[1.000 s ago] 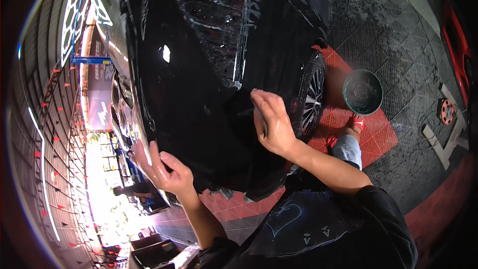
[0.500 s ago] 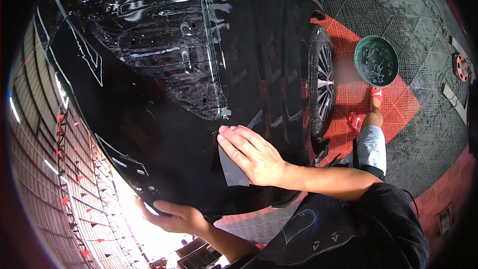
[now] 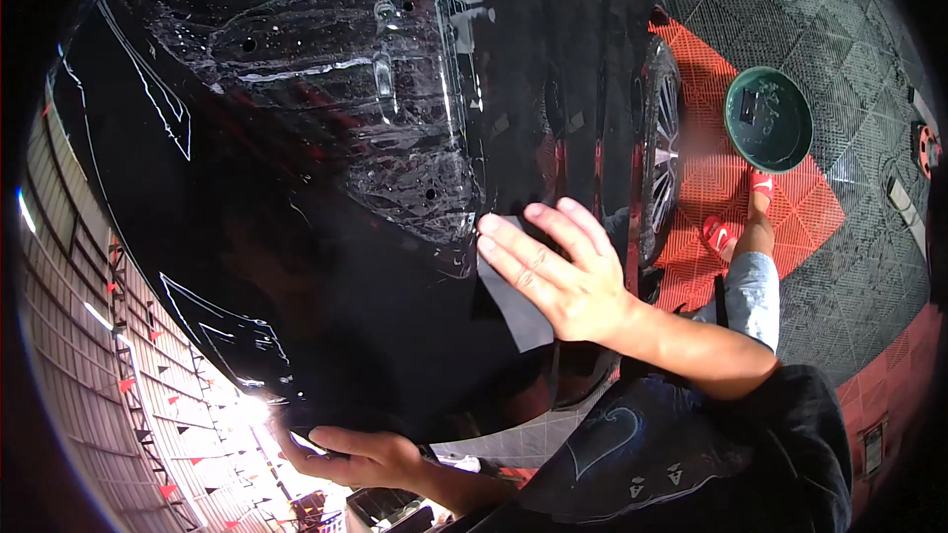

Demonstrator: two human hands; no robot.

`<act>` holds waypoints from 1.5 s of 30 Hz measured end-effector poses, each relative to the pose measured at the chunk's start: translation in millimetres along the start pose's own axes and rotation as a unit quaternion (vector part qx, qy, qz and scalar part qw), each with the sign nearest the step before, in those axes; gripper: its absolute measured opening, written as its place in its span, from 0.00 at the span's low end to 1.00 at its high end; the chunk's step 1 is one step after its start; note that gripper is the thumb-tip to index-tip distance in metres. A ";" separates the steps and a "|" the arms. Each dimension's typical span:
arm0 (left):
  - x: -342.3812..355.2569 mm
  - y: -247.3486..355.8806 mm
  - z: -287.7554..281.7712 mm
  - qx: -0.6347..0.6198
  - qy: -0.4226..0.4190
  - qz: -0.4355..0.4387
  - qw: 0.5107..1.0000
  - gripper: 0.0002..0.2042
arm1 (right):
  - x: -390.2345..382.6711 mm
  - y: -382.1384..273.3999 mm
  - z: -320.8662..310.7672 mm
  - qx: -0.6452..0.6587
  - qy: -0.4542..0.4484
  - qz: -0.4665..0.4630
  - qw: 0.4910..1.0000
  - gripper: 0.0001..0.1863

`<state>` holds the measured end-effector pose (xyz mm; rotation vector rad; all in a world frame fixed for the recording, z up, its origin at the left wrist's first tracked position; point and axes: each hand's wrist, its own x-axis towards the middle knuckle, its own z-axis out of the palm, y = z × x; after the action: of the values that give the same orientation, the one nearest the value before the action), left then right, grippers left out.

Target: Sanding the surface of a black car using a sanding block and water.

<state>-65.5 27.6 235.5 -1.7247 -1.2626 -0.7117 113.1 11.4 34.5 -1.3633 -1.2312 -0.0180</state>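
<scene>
My right hand [image 3: 558,271] lies flat on a grey sheet [image 3: 523,326] pressed against the glossy black car panel [image 3: 326,326], its fingers slightly spread. Its fingertips are beside the lower tip of a wet, streaked transparent area [image 3: 395,178] on the panel, which has small dark round spots. My left hand [image 3: 351,454] is at the panel's near left edge, thumb on top and fingers curled round the edge, partly hidden.
A car wheel [image 3: 664,158] is right of the panel. A green basin [image 3: 768,118] stands on the grated floor [image 3: 859,237], beside legs in pale shorts and red slides [image 3: 760,188]. Grey metal pieces [image 3: 904,202] lie at far right. A flag string [image 3: 148,395] hangs left.
Since a second ago the view has shifted and the grey sheet has appeared under my right hand. In the last half second that hand slid right and up, fingers spreading slightly; my left hand stayed at the edge.
</scene>
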 end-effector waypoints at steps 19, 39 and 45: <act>1.4 3.4 2.0 0.019 0.022 -0.001 1.000 0.25 | -10.4 -30.3 18.8 0.070 0.017 0.031 0.997 0.29; -1.9 8.0 7.1 -0.021 0.018 -0.028 0.999 0.25 | 6.9 -33.8 5.8 0.220 0.018 0.086 0.972 0.28; 2.5 9.5 -2.1 0.013 0.029 -0.077 0.996 0.27 | -7.9 9.0 -21.2 0.327 0.081 0.170 0.926 0.24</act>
<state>-55.6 25.7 235.6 -1.5866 -1.3698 -0.8259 128.9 -6.1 28.5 -0.9392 -0.7440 0.4762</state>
